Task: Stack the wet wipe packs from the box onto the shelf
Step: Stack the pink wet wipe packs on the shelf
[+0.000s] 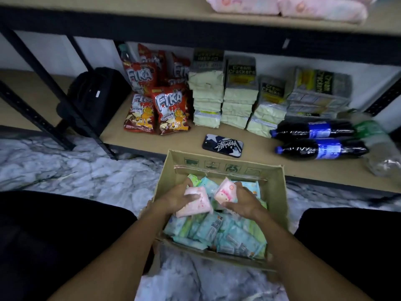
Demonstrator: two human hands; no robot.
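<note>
Cardboard box [275, 192], one, open, on the marble-patterned floor [65, 166] between the person's knees. Contents: blue-green wipe packs [217, 231], loosely heaped, too many and too overlapped to count.

Pink wipe packs in hand, two, both just above the heap. The left hand [175, 198] curls its fingers over the first pink pack [195, 205]. The right hand [243, 203] grips the second pink pack [225, 191], tilted on end. Both forearms reach forward and down into the box, hands close together.

Lower shelf [173, 142], directly behind the box:
- phone [222, 145], one, lying flat;
- dark cola bottles [312, 130], two, on their sides;
- clear bottle [377, 144], one, blurred;
- cream cracker packets [238, 92], four stacks;
- Fika snack bags [171, 109], five visible;
- black bag [95, 94], one, left of them, behind a black shelf strut.

Upper shelf [130, 7]: pink shelf packs [323, 8], at least two, side by side at the right.
</note>
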